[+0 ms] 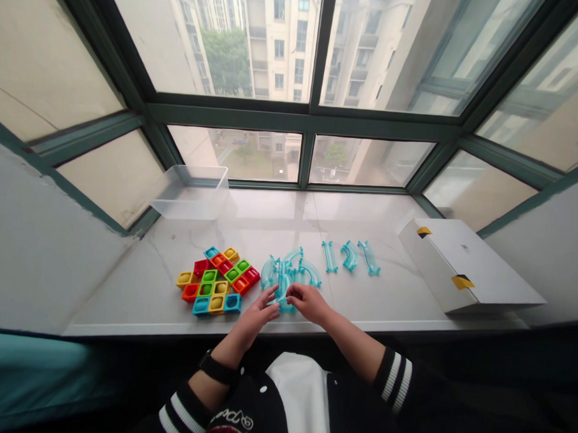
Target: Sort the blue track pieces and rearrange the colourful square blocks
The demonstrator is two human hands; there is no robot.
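Observation:
A pile of translucent light-blue track pieces, curved and straight, lies in front of me on the sill. At its near left edge is my left hand, fingers stretched and apart, holding nothing that I can see. My right hand is at the near right side of the pile, its fingertips drawn together in a pinch. Whatever may be between them is hidden. Right of the pile, a straight track piece, a strongly curved piece and a gently curved piece stand apart in a row.
Colourful square-celled blocks in red, yellow, green and blue are grouped left of the pile. A clear plastic bin stands at the back left by the window. On the right is a white box with yellow-and-black tabs. The pale sill ends just before my body.

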